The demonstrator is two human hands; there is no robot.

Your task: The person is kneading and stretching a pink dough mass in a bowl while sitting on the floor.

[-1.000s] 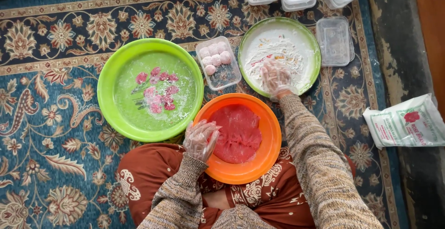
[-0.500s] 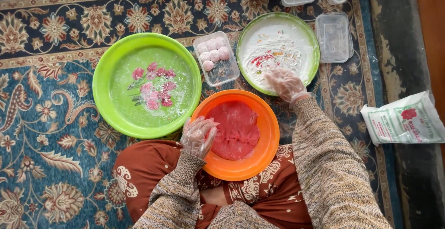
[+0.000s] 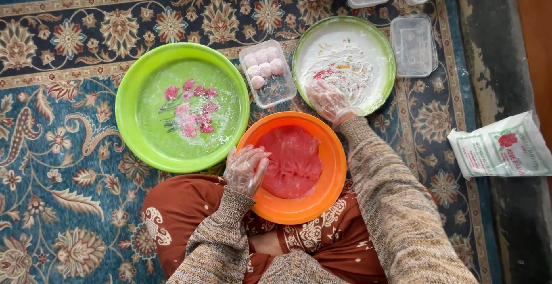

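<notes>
Landmark: I take the orange bowl (image 3: 293, 169) on the lap.
Dough: the red dough (image 3: 292, 162) lies flattened inside it, long axis running toward the floured plate (image 3: 376, 42).
Done: I judge six pink balls (image 3: 263, 65) packed in the clear tray (image 3: 276, 91) just beyond the bowl.
Left: most dough unshaped.
Left hand (image 3: 246, 169): grip loosely curled on the bowl's near-left rim.
Right hand (image 3: 328, 101): grip released, fingers spread on the plate's flour.
</notes>
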